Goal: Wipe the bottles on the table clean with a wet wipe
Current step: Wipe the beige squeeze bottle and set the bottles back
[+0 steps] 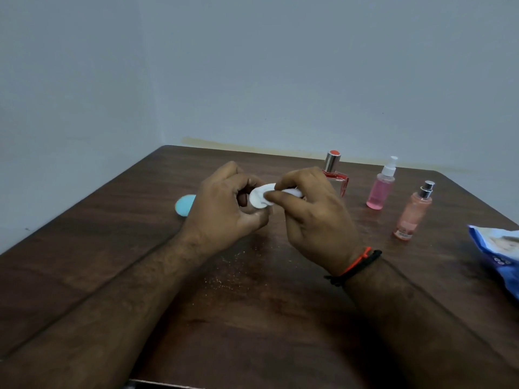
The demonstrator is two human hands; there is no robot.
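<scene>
Over the middle of the brown table (140, 248), both hands meet around a small white round object (257, 200); what it is I cannot tell. My left hand (224, 209) curls round it from the left. My right hand (311, 217) pinches a white wet wipe (293, 192) and presses it onto the object's round face with the thumb. Three bottles stand to the right, apart from both hands: a red perfume bottle (341, 179) with a silver cap, a pink spray bottle (380, 190) with a white pump, and a peach mist bottle (411, 216).
A teal rounded object (184, 204) lies on the table, partly hidden behind my left hand. A blue wet-wipe pack (497, 256) lies at the right edge. Grey walls close off the far side and the left. Fine specks dot the wood below my hands.
</scene>
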